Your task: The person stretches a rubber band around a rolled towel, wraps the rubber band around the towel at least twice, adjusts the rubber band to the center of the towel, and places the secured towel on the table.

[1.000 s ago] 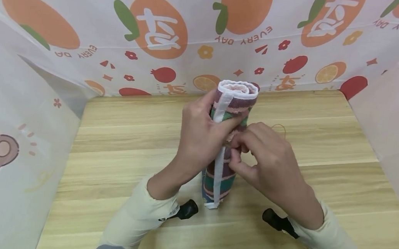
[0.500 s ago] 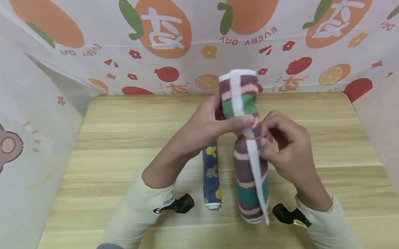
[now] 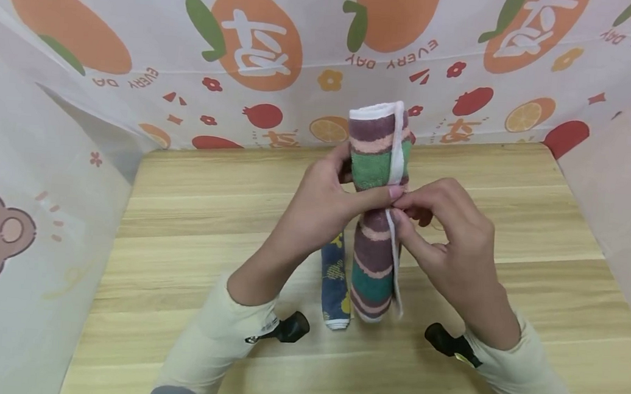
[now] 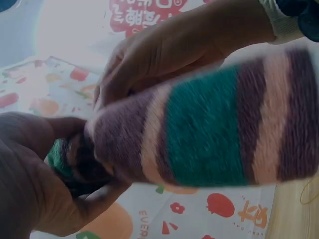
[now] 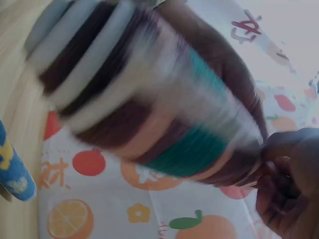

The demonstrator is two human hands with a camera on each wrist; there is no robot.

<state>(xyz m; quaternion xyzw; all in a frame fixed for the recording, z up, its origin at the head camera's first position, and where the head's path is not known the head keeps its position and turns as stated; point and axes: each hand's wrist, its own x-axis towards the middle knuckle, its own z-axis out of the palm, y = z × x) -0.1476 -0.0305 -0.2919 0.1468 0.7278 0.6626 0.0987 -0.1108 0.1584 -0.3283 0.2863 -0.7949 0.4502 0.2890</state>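
A rolled towel (image 3: 373,253) with purple, pink and green stripes and a white edge stands nearly upright before me. My left hand (image 3: 324,191) grips it around the upper half, thumb across the front. At its narrowed waist, my right hand (image 3: 450,231) pinches a thin rubber band with thumb and forefinger; the fingertips mostly hide the band. In the left wrist view the lower part of the roll (image 4: 204,124) swells out below the waist. The right wrist view shows its layered end blurred, with the right fingers (image 5: 279,189) at the waist.
A second rolled towel (image 3: 333,290), blue with yellow figures, lies on the wooden table (image 3: 178,273) behind and left of the striped one. A thin loop (image 4: 303,195) lies on the wood. A fruit-print sheet (image 3: 316,32) rises at the table's back.
The striped roll has shifted off the blue towel, swung rightward, then partly back, and turned so its white edge faces right. The right fingers stay at the waist; the band, seen earlier, is now mostly covered.
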